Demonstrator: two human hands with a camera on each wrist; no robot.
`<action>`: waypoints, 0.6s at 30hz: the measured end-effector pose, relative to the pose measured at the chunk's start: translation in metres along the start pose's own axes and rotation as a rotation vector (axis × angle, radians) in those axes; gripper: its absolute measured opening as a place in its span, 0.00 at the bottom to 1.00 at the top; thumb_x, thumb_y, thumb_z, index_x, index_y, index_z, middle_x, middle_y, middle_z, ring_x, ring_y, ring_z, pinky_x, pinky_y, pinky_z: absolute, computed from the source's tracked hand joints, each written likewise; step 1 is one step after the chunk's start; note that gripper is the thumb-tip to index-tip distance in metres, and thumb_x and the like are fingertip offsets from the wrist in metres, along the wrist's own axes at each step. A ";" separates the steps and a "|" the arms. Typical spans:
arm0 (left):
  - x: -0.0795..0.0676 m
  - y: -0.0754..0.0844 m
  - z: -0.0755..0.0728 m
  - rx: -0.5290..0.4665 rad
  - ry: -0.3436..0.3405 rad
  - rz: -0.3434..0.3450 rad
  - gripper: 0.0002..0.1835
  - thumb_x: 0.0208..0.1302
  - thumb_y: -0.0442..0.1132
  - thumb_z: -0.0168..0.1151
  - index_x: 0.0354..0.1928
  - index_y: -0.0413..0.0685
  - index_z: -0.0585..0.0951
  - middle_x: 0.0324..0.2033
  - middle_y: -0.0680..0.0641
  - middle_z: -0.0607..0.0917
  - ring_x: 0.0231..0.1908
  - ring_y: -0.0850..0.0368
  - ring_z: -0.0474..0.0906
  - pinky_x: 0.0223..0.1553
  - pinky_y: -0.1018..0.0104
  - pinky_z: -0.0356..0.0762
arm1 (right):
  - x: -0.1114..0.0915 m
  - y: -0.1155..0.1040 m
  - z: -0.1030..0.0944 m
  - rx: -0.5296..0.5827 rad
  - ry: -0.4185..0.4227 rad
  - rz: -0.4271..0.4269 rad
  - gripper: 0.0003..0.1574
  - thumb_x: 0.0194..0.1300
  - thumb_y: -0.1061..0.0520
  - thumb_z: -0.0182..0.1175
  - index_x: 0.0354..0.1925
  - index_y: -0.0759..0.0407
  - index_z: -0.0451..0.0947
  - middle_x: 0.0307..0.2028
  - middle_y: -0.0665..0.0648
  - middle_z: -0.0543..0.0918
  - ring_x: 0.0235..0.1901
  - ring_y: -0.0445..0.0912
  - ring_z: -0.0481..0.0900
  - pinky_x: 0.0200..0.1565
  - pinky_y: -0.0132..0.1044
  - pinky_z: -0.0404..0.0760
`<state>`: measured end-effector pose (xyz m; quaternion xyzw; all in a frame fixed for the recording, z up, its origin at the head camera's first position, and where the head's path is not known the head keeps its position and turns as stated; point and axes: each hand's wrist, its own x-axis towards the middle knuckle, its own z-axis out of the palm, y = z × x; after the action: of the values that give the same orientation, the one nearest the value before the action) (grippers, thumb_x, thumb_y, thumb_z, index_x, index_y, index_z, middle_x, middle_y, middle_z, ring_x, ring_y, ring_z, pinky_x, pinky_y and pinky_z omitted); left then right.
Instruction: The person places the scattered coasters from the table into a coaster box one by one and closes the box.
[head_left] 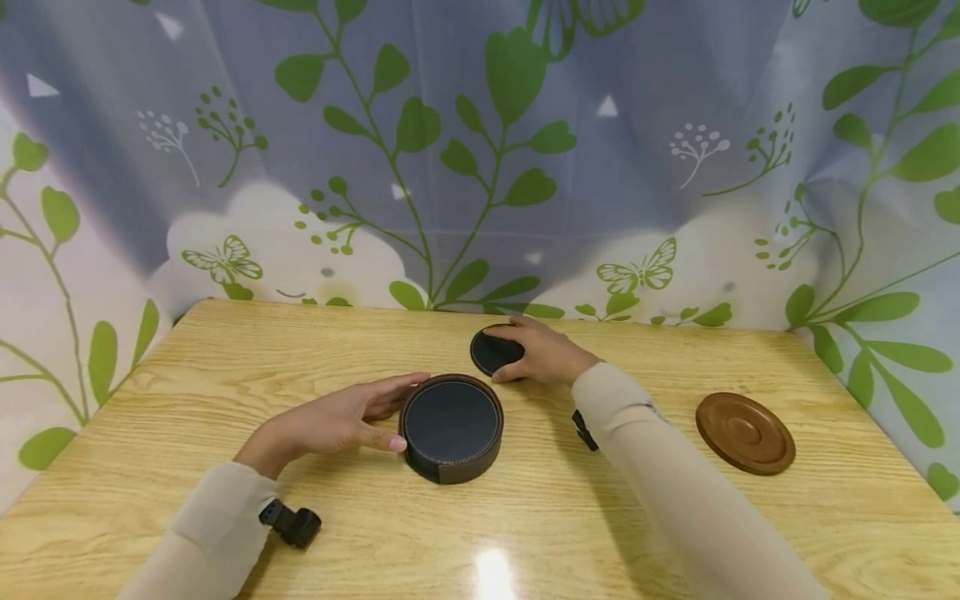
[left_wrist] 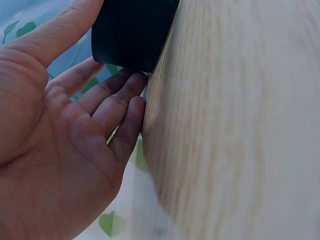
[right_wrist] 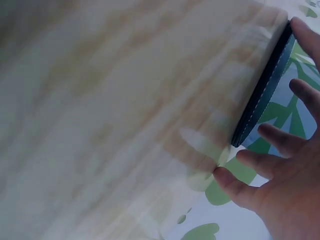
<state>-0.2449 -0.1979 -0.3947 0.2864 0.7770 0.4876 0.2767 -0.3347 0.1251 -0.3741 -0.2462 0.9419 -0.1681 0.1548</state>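
A round dark leather coaster holder (head_left: 450, 471) stands on the wooden table, with a black stitched coaster (head_left: 453, 419) lying at its top. My left hand (head_left: 348, 421) holds the holder's left side, thumb at the front and fingers round the back; in the left wrist view the fingertips (left_wrist: 136, 80) are low by its wall. Farther back, my right hand (head_left: 543, 354) holds another black coaster (head_left: 491, 352) lying flat on the table, thumb near its front edge and a finger across its far edge. The right wrist view shows that coaster (right_wrist: 262, 90) edge-on, the other fingers spread beside it.
At the right lies a round brown wooden saucer-like disc (head_left: 742, 433) with ringed grooves. The table (head_left: 360, 533) ends at the back against a leaf-patterned curtain (head_left: 465, 167). Both wrists wear black straps; the left one carries a small black camera (head_left: 300, 525).
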 end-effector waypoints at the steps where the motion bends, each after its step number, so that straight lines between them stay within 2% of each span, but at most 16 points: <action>1: 0.000 0.000 0.000 0.001 0.000 -0.001 0.50 0.70 0.44 0.71 0.85 0.51 0.51 0.83 0.41 0.54 0.82 0.38 0.51 0.79 0.37 0.53 | 0.000 0.000 -0.001 -0.002 -0.009 0.007 0.51 0.70 0.40 0.69 0.82 0.44 0.59 0.83 0.68 0.48 0.82 0.67 0.50 0.75 0.69 0.62; 8: 0.000 0.001 0.000 0.003 0.000 -0.003 0.50 0.70 0.43 0.70 0.85 0.51 0.50 0.83 0.41 0.53 0.82 0.38 0.51 0.79 0.37 0.53 | 0.003 0.000 -0.001 -0.027 -0.041 0.039 0.51 0.70 0.37 0.68 0.83 0.40 0.58 0.84 0.66 0.46 0.81 0.69 0.52 0.73 0.77 0.56; 14: 0.001 0.000 -0.001 0.002 0.000 0.002 0.51 0.70 0.43 0.71 0.85 0.50 0.50 0.83 0.41 0.54 0.82 0.38 0.51 0.79 0.37 0.53 | 0.004 0.002 0.001 -0.029 -0.026 0.037 0.50 0.70 0.38 0.69 0.82 0.40 0.59 0.84 0.65 0.47 0.80 0.69 0.55 0.72 0.75 0.60; 18: 0.001 -0.001 -0.001 -0.004 -0.003 0.006 0.51 0.70 0.43 0.71 0.85 0.50 0.50 0.83 0.41 0.53 0.82 0.38 0.50 0.79 0.37 0.53 | 0.004 0.001 0.002 -0.030 -0.010 0.019 0.50 0.70 0.39 0.70 0.82 0.41 0.60 0.84 0.67 0.49 0.80 0.69 0.53 0.73 0.73 0.62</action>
<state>-0.2459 -0.1981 -0.3951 0.2886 0.7749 0.4895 0.2768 -0.3377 0.1232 -0.3767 -0.2405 0.9458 -0.1511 0.1573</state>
